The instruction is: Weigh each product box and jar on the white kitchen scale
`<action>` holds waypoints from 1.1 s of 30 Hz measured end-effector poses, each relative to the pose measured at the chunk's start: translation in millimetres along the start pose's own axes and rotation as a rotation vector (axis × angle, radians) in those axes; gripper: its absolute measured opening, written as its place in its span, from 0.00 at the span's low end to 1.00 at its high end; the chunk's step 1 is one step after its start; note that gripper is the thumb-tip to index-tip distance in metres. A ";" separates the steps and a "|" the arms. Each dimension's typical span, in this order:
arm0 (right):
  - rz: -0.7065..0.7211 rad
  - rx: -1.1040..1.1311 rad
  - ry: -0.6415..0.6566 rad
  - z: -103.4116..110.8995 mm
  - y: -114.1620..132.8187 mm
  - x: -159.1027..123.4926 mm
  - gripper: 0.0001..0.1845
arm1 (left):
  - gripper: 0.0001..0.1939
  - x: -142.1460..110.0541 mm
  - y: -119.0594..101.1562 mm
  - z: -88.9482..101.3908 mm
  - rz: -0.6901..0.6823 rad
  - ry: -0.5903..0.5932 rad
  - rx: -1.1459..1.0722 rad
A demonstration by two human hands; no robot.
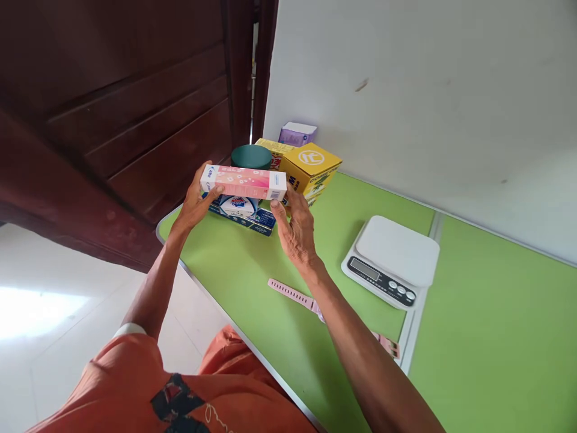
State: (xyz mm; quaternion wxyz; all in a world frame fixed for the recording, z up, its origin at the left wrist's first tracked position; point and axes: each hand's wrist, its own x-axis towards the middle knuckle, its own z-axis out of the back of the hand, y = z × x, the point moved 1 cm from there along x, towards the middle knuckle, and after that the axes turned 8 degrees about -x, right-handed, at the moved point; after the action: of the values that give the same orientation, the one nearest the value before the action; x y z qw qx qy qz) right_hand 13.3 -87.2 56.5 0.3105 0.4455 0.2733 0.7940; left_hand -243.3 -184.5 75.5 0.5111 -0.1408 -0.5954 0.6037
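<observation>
A long pink and white toothpaste box (243, 182) is held level by its two ends. My left hand (196, 198) grips its left end, thumb on the front face. At the right end, my right hand (295, 225) has its thumb and fingers on the box. Just below and behind it are a white and blue soap box (238, 206) and a dark blue flat box (256, 226), both partly hidden. A round dark green lid (251, 157) shows behind the toothpaste box. To its right stands a yellow box (311, 165), close to my right fingers.
A white kitchen scale (392, 258) sits on the green table (487, 337) to the right. A pink watch (293, 293) lies partly under my right forearm. A purple pack (297, 133) stands by the wall. A dark red door (180, 90) is at the left.
</observation>
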 end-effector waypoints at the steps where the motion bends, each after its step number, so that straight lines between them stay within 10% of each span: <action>1: 0.002 -0.005 0.001 -1.7 -0.8 0.8 0.39 | 0.50 2.2 3.0 0.7 -0.006 0.006 -0.003; 24: -0.013 0.004 0.040 -18.1 -28.3 -25.2 0.39 | 0.49 -18.8 23.8 6.2 0.126 0.041 0.135; 33: 0.010 -0.074 -0.009 6.5 -27.2 -38.3 0.37 | 0.55 -31.7 -25.8 -6.3 -0.219 -0.221 0.316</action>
State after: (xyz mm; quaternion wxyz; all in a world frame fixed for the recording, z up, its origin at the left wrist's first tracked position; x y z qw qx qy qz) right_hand 41.5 -96.5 19.5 0.3240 0.4385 0.2404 0.8031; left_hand -212.9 -211.7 82.3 0.5210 0.0739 -0.5574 0.6422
